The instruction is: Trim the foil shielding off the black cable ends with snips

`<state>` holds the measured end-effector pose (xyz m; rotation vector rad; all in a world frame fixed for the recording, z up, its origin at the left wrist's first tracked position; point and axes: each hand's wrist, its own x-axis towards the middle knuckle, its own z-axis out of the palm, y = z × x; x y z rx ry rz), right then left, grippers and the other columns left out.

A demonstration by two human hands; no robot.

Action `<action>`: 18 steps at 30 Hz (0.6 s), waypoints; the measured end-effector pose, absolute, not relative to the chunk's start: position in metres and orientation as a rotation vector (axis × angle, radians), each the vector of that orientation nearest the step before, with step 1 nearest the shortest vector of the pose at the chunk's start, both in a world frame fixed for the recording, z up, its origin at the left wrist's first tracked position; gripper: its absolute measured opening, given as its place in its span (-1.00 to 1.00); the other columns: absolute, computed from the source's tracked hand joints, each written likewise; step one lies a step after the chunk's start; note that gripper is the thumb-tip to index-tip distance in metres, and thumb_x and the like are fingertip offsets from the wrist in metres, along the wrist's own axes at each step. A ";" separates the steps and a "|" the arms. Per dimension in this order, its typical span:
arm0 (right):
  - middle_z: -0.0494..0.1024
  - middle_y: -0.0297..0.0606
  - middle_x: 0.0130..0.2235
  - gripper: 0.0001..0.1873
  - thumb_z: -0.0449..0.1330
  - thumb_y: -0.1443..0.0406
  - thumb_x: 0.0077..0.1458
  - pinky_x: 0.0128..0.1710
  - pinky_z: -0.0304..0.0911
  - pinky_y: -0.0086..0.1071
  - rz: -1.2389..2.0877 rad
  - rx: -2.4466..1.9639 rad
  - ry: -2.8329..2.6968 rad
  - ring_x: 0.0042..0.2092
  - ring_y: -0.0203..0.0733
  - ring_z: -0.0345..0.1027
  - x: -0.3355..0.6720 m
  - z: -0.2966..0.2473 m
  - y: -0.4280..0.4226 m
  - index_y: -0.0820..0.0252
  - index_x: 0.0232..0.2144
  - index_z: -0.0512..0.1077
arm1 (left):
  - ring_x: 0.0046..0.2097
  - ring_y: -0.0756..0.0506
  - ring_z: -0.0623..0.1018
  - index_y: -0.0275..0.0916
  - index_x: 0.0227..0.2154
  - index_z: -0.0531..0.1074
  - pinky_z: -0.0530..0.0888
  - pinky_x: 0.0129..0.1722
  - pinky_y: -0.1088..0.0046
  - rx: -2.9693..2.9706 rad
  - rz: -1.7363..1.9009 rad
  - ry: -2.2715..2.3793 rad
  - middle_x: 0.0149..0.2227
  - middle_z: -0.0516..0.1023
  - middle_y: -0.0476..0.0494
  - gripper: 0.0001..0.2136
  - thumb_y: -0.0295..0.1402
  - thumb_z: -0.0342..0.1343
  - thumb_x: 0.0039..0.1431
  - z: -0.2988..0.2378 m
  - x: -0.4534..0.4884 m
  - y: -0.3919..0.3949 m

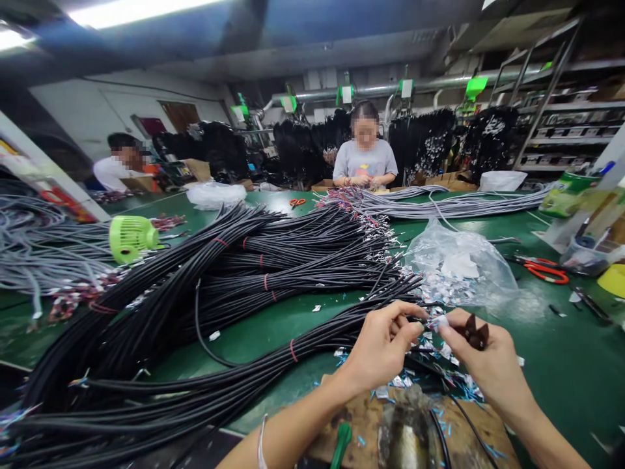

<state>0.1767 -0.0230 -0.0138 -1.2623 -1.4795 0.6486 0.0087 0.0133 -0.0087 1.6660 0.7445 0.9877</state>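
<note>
My left hand (388, 335) is closed in a pinch, its fingertips at the wire ends of a black cable; the grip itself is partly hidden. Facing it, my right hand (488, 348) pinches a small white piece (438, 323) between thumb and forefinger, close to the left fingertips. Tucked in the right hand's curled fingers is a dark brown pointed object (476, 333), perhaps a tool's jaws. Black cables (312, 339), tied with a red band, lie under and left of my left hand. White tags and blue wire scraps (403, 380) are scattered below the hands.
A clear plastic bag (481, 264) with white scraps lies beyond my right hand. Orange-handled scissors (547, 270) rest at the right. A wooden block (469, 433) and a green handle (342, 444) sit in front. A green fan (131, 238) stands left. Co-workers (365, 159) sit across the table.
</note>
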 end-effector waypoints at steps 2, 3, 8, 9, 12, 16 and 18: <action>0.08 -0.50 -0.66 -0.67 0.13 0.09 0.08 -0.69 -0.10 -0.50 0.804 -1.278 -1.445 -0.64 -0.40 -0.07 0.176 -0.019 -0.020 0.24 -0.50 0.40 | -0.53 0.07 0.24 -0.32 -0.15 0.47 0.20 -0.52 0.56 1.700 0.994 0.659 -0.53 0.25 0.03 -0.76 -0.34 0.00 0.23 -0.007 0.006 0.015; 0.03 -0.53 -0.68 -0.64 0.12 0.06 0.08 -0.72 -0.14 -0.51 0.873 -1.279 -1.433 -0.67 -0.42 -0.12 0.174 -0.021 -0.018 0.26 -0.48 0.40 | -0.50 0.05 0.27 -0.31 -0.17 0.49 0.22 -0.49 0.54 1.744 1.002 0.610 -0.50 0.27 0.00 -0.77 -0.34 -0.01 0.23 -0.004 0.005 0.015; 0.24 -0.44 -0.64 -0.62 0.15 0.03 0.06 -0.69 0.01 -0.53 0.939 -1.276 -1.387 -0.64 -0.39 0.07 0.167 -0.018 -0.023 0.26 -0.49 0.43 | -0.37 -0.03 0.36 -0.28 -0.32 0.51 0.30 -0.36 0.46 1.983 1.170 0.549 -0.43 0.36 -0.11 -0.78 -0.43 -0.06 0.23 0.007 -0.002 0.009; 0.31 -0.41 -0.60 -0.65 0.15 0.04 0.07 -0.65 0.11 -0.52 0.878 -1.271 -1.365 -0.60 -0.36 0.16 0.167 -0.017 -0.025 0.24 -0.40 0.46 | -0.39 -0.03 0.36 -0.27 -0.37 0.51 0.29 -0.40 0.48 2.040 1.242 0.568 -0.44 0.34 -0.10 -0.77 -0.47 -0.07 0.21 0.008 -0.003 0.008; 0.54 -0.26 -0.33 -0.62 0.15 0.08 0.09 -0.36 0.37 -0.45 0.620 -1.266 -1.365 -0.34 -0.20 0.44 0.172 -0.020 -0.031 0.15 -0.11 0.45 | -0.45 0.00 0.32 -0.25 -0.47 0.52 0.25 -0.49 0.51 2.257 1.482 0.599 -0.47 0.27 -0.08 -0.75 -0.56 -0.05 0.08 0.004 -0.003 0.004; 0.57 -0.19 -0.12 -0.71 0.17 0.17 0.09 -0.10 0.37 -0.33 0.342 -1.252 -1.662 -0.11 -0.07 0.47 0.179 -0.025 -0.032 0.09 -0.15 0.53 | -0.48 0.03 0.32 -0.19 -0.48 0.54 0.22 -0.53 0.53 2.465 1.648 0.631 -0.46 0.31 -0.08 -0.72 -0.60 -0.05 0.00 -0.003 -0.001 0.004; 0.59 -0.17 -0.15 -0.73 0.16 0.19 0.10 -0.10 0.39 -0.31 0.254 -1.227 -1.748 -0.12 -0.04 0.48 0.180 -0.025 -0.032 0.10 -0.17 0.55 | -0.50 0.04 0.31 -0.17 -0.47 0.54 0.21 -0.55 0.54 2.509 1.659 0.630 -0.48 0.31 -0.08 -0.71 -0.61 -0.05 0.00 -0.005 0.000 0.004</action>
